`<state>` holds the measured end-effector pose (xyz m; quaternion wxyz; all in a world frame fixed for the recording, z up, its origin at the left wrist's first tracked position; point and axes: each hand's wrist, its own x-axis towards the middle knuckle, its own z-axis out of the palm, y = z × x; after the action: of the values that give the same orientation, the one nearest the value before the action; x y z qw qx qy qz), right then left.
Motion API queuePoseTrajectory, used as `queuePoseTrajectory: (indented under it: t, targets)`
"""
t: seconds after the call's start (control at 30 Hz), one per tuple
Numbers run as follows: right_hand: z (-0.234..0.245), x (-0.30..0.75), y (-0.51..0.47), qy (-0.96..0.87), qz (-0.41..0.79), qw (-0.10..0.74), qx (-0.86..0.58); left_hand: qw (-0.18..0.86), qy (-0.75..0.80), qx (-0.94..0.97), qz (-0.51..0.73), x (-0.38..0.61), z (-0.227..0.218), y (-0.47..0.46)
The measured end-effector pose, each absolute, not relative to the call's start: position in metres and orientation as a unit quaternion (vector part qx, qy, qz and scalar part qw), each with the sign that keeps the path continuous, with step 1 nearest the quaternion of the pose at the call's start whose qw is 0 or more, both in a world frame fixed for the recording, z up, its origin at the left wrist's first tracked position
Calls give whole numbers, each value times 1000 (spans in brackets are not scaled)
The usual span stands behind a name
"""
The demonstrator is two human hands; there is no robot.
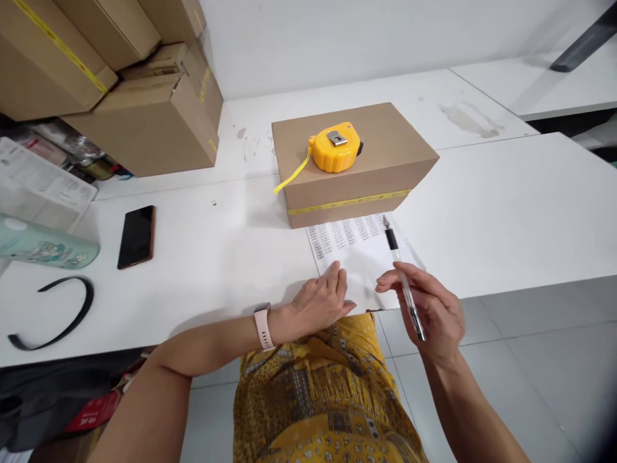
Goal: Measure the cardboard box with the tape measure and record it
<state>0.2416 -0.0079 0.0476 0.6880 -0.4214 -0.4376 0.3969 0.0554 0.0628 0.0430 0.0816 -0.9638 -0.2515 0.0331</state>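
My right hand (431,308) holds a clear pen (407,292) with a black grip, its tip pointing up and away from me. The pen tip is over the far right of a printed sheet of paper (359,260). On the near left part of that sheet rests my left hand (321,299), holding nothing, forefinger stretched out and thumb apart. A closed cardboard box (357,180) with a yellow tape strip stands just beyond the sheet. On its top lies a yellow tape measure (336,148) with a yellow wrist strap hanging over the edge.
Several cardboard boxes (149,128) are stacked at the back left. To the left lie a black phone (137,236), a mint green bottle (48,244) and a black headband (81,315). The white table's (520,218) front edge runs close to my body.
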Motion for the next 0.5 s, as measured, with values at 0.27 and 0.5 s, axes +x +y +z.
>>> queuePoseTrajectory:
  t: [0.27,0.5]
  targets:
    - [46,242,4,-453,522,627,-358,47,-258,-965,23,55,35,64]
    - [54,233,30,-432,474,633,-433,41,-251,-967,24,53,38,67]
